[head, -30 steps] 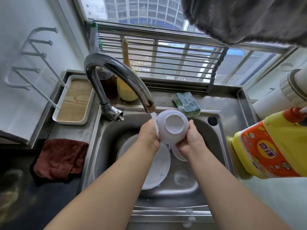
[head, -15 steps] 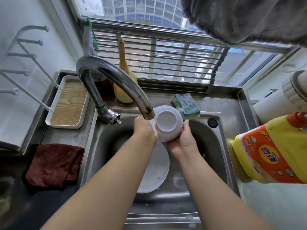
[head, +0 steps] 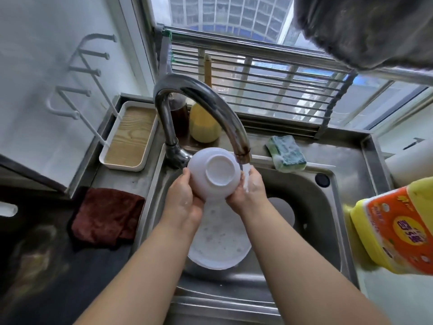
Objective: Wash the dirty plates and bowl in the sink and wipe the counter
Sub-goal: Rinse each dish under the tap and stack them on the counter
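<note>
A white bowl (head: 214,175) is held upside down over the steel sink (head: 328,221), its base facing me. My left hand (head: 182,200) grips its left side and my right hand (head: 250,193) holds its right side. Water runs from the chrome tap (head: 203,102) onto my right hand beside the bowl. A white plate (head: 220,245) with soapy spots lies in the sink below the hands. A second plate (head: 283,209) shows behind my right forearm, partly hidden.
A green and yellow sponge (head: 287,150) with foam lies on the sink's back ledge. A dark red cloth (head: 105,216) sits on the counter at left, a white tray (head: 130,137) behind it. A yellow detergent bottle (head: 396,228) stands at right. A grey towel (head: 365,29) hangs overhead.
The bowl has shifted left, out from under the stream, and the water now falls on my right hand. The camera has moved closer and to the right.
</note>
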